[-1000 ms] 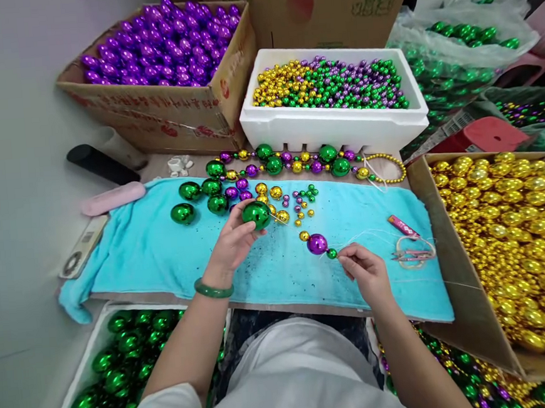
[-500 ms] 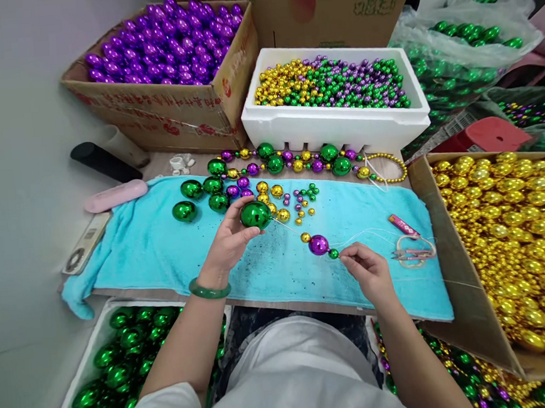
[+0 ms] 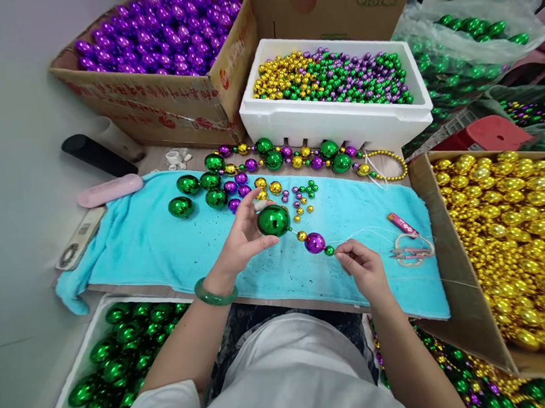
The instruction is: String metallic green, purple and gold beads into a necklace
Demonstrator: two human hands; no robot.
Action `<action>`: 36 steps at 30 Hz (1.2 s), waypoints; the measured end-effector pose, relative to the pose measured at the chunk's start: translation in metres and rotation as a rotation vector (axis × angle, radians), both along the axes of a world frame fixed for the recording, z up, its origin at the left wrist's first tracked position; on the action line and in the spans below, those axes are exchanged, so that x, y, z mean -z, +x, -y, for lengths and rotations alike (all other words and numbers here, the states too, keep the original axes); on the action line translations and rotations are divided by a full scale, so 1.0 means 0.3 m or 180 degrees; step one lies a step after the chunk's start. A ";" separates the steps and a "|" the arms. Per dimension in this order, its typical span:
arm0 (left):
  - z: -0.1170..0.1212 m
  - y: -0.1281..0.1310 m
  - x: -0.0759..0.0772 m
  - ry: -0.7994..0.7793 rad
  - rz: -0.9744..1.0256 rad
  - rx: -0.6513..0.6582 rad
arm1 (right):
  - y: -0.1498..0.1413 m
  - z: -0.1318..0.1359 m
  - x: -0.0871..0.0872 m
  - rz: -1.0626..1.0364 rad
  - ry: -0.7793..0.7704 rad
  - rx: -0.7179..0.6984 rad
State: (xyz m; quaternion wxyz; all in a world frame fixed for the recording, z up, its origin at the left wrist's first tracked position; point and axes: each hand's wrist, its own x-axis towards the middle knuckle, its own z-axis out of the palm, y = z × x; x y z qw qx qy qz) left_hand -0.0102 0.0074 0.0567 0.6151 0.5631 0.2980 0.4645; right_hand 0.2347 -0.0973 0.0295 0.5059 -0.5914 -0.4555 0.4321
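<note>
The left grip (image 3: 234,245) holds the big green ball (image 3: 274,221), the right grip (image 3: 361,266), at its four o'clock, pinches the thread (image 3: 294,231), best kept taut so the beads (image 3: 314,243) sit snug.

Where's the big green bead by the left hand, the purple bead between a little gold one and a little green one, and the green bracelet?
Big green bead (image 3: 274,221): head view, middle of its shiny front.
Purple bead (image 3: 314,243): head view, middle of its round side.
Green bracelet (image 3: 215,298): head view, front of its band.
</note>
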 end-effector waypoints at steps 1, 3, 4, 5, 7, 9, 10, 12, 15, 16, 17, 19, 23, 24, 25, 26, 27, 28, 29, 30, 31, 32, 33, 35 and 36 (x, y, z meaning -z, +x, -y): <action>0.005 0.009 0.002 -0.0013 0.0011 0.0031 | -0.006 -0.002 0.007 -0.0073 -0.0021 0.0005; 0.012 0.023 0.005 -0.0026 0.0018 0.0050 | -0.016 -0.005 0.019 -0.0206 -0.0073 0.0010; 0.014 0.027 0.006 -0.0027 0.0014 0.0049 | -0.019 -0.007 0.025 -0.0266 -0.0107 0.0007; 0.016 0.030 0.007 -0.0027 0.0001 0.0051 | -0.021 -0.008 0.029 -0.0316 -0.0140 0.0002; 0.019 0.033 0.006 -0.0009 -0.0041 0.0071 | -0.020 -0.009 0.037 -0.0364 -0.0176 -0.0009; 0.023 0.033 0.003 0.0047 -0.0092 0.0092 | -0.016 -0.012 0.041 -0.0378 -0.0167 0.0003; 0.027 0.033 0.001 0.0082 -0.0113 0.0103 | -0.013 -0.013 0.044 -0.0393 -0.0165 0.0004; 0.037 0.034 -0.005 0.0140 -0.0131 0.0134 | -0.010 -0.016 0.049 -0.0454 -0.0187 -0.0001; 0.051 0.039 -0.012 0.0137 -0.0128 0.0226 | -0.012 -0.019 0.061 -0.0604 -0.0264 0.0008; 0.054 0.042 -0.013 0.0123 -0.0118 0.0242 | -0.015 -0.020 0.064 -0.0688 -0.0301 0.0053; 0.056 0.046 -0.012 0.0101 -0.0102 0.0244 | -0.019 -0.021 0.067 -0.0799 -0.0349 0.0111; 0.055 0.053 -0.007 0.0011 -0.0090 0.0183 | -0.027 -0.023 0.069 -0.1077 -0.0460 0.0256; 0.050 0.063 0.018 -0.0411 -0.0115 -0.0095 | -0.043 -0.030 0.060 -0.1457 -0.0698 0.0349; 0.048 0.064 0.026 -0.0558 -0.0090 -0.0184 | -0.045 -0.031 0.059 -0.1460 -0.0744 0.0330; 0.048 0.064 0.034 -0.0704 -0.0064 -0.0279 | -0.045 -0.032 0.059 -0.1429 -0.0779 0.0309; 0.047 0.064 0.041 -0.0829 -0.0058 -0.0384 | -0.044 -0.032 0.060 -0.1368 -0.0795 0.0303; 0.046 0.063 0.047 -0.0922 -0.0091 -0.0486 | -0.040 -0.032 0.063 -0.1282 -0.0794 0.0319; 0.045 0.063 0.052 -0.0972 -0.0150 -0.0586 | -0.035 -0.032 0.066 -0.1181 -0.0779 0.0353; 0.043 0.062 0.055 -0.0979 -0.0211 -0.0689 | -0.027 -0.032 0.069 -0.1070 -0.0752 0.0391; 0.042 0.063 0.057 -0.0953 -0.0263 -0.0789 | -0.019 -0.032 0.072 -0.0944 -0.0727 0.0422; 0.040 0.063 0.057 -0.0915 -0.0299 -0.0870 | -0.009 -0.032 0.073 -0.0790 -0.0704 0.0450; 0.038 0.065 0.056 -0.0884 -0.0311 -0.0936 | 0.000 -0.032 0.073 -0.0591 -0.0676 0.0480; 0.037 0.066 0.054 -0.0867 -0.0304 -0.0987 | 0.008 -0.033 0.071 -0.0340 -0.0628 0.0519; 0.033 0.070 0.045 -0.0872 -0.0252 -0.1055 | 0.016 -0.038 0.061 0.0253 -0.0470 0.0601; 0.031 0.071 0.039 -0.0888 -0.0213 -0.1076 | 0.016 -0.044 0.054 0.0520 -0.0368 0.0622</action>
